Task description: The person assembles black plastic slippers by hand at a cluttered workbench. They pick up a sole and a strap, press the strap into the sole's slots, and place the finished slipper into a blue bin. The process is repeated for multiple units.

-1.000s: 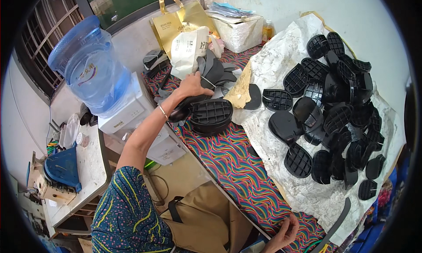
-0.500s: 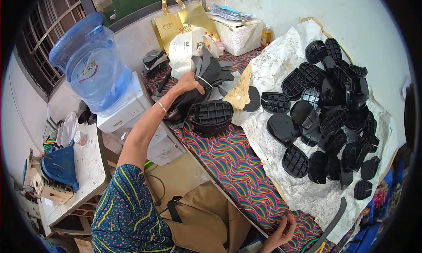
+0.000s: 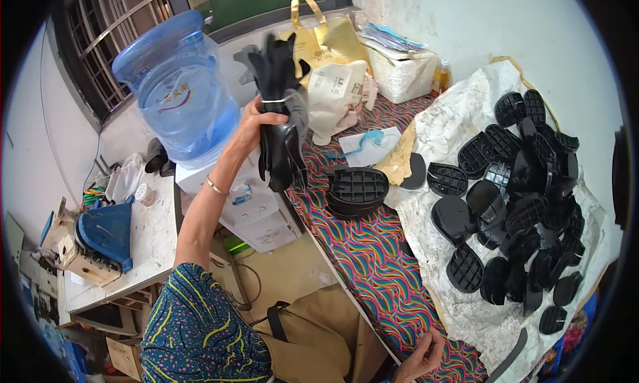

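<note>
Head view, left hand: the left hand (image 3: 256, 126) is raised at about 11 o'clock, fingers wrapped tight round a bundle of black sole pieces (image 3: 279, 110) tied with a pale band.
Bundle: it stands roughly upright in the fist, its blurred upper ends sticking out above the hand and its lower ends hanging below, at 3 o'clock of the palm and touching it.
Wrist: a thin bangle (image 3: 216, 185) sits on the left forearm, below the hand at 7 o'clock.
Right hand: the right hand (image 3: 419, 360) rests at about 5 o'clock on the edge of the patterned table (image 3: 373, 263); the fingers are loosely curled and hold nothing that shows.
Stack: a stack of ribbed black soles (image 3: 356, 191) lies on the table at 4 o'clock of the left hand, apart from it.
Heap: many black soles (image 3: 519, 203) are piled on a crumpled white sheet (image 3: 446, 130) at 3 o'clock.
Behind the bundle: a blue water bottle (image 3: 176, 93) stands at 9 o'clock of the left hand on a white dispenser (image 3: 256, 210); a cream bag (image 3: 336, 93) and a gold bag (image 3: 319, 40) stand at 2 o'clock.
Far left: a blue scoop-shaped thing (image 3: 106, 230) lies on a white side table (image 3: 153, 243) at 8 o'clock.
</note>
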`<action>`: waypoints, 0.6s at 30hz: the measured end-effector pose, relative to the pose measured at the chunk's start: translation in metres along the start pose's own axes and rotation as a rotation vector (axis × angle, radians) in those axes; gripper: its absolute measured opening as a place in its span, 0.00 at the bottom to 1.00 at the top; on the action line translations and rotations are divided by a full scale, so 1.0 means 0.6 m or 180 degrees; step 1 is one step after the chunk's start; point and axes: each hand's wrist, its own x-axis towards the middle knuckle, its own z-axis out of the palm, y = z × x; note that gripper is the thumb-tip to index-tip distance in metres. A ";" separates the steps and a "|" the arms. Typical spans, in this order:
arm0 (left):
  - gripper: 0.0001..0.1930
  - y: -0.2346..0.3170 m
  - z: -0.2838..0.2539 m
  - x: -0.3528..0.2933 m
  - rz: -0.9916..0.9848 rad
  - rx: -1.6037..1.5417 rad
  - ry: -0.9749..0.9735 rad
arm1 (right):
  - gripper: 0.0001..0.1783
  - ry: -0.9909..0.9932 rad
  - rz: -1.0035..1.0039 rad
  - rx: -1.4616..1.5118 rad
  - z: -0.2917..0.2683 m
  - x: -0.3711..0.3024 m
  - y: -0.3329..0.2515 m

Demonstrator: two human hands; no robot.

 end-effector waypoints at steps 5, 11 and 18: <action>0.34 0.008 -0.092 -0.072 -0.0056 -0.1538 -0.0156 | 0.08 -0.0426 0.0256 0.0368 0.047 -0.001 -0.048; 0.21 -0.084 0.011 -0.088 -0.1066 -0.2093 -0.1551 | 0.07 -0.1012 0.0247 0.1022 0.089 0.005 -0.132; 0.22 -0.076 0.281 -0.214 -0.0059 -0.1545 -0.1512 | 0.08 -0.0863 -0.0776 0.0977 0.068 0.021 -0.200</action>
